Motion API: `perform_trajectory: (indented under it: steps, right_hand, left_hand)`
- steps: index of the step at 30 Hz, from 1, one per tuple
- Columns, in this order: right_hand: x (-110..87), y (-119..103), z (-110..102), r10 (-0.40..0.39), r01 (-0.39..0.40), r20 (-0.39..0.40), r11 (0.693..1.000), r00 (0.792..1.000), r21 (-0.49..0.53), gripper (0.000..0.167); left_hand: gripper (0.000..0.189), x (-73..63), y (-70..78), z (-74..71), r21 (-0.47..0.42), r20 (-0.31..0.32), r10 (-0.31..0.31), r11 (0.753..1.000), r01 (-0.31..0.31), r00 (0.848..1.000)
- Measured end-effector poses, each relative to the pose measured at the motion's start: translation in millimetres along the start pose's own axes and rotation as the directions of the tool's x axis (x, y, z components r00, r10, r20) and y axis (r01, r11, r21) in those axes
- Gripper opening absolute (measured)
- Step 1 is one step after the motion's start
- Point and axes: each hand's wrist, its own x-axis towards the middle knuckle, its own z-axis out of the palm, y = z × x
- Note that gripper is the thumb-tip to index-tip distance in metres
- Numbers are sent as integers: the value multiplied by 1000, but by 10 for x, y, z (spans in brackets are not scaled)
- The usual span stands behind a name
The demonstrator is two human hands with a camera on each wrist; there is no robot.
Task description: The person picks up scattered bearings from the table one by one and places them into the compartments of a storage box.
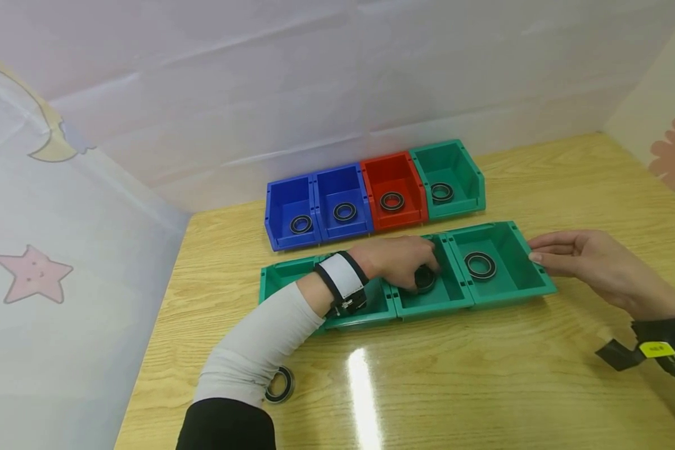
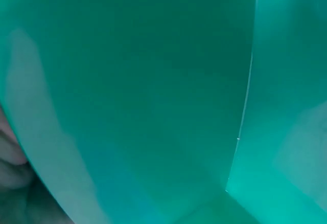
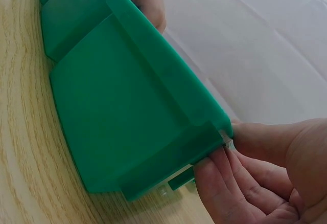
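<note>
My left hand [image 1: 396, 259] reaches down into a green bin [image 1: 450, 290] in the front row, fingers curled round a black-sealed ball bearing [image 1: 425, 279]. The left wrist view is mostly green bin wall [image 2: 153, 81], with a bit of the fingers [image 2: 11, 155] at its left edge. On the far right, my right hand [image 1: 602, 265] pinches the side rim of the end green bin [image 1: 520, 275] between thumb and fingers. That grip shows closely in the right wrist view, where the bin [image 3: 122, 101] stands tilted across the picture. Another bearing [image 1: 480, 265] lies inside the end bin.
Behind stands a second row: two blue bins [image 1: 289, 200], a red bin [image 1: 396, 178] and a green bin [image 1: 452, 162], each with a bearing inside. One loose bearing [image 1: 281, 384] lies on the wooden table [image 1: 455, 381] beside the left sleeve. A pale wall sheet [image 1: 259, 81] hangs behind.
</note>
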Motion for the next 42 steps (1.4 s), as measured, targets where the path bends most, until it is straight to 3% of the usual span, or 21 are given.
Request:
perform_trajectory:
  steps: [12, 27, 42]
  right_hand:
    - [-7, -17, -2, 2, -2, 4, 1000, 1000, -5, 34]
    - [-14, -36, 18, -2, 2, -8, 999, 1000, -41, 43]
    - [-13, -31, 18, -6, 6, -15, 1000, 1000, -24, 38]
  left_hand:
    - [29, 17, 17, -3, -15, 0, 2, 1000, -2, 1000]
    - [38, 5, 40, 12, 8, -17, -11, 1000, 11, 1000]
    - [39, -4, 58, 18, 28, -29, -4, 1000, 5, 1000]
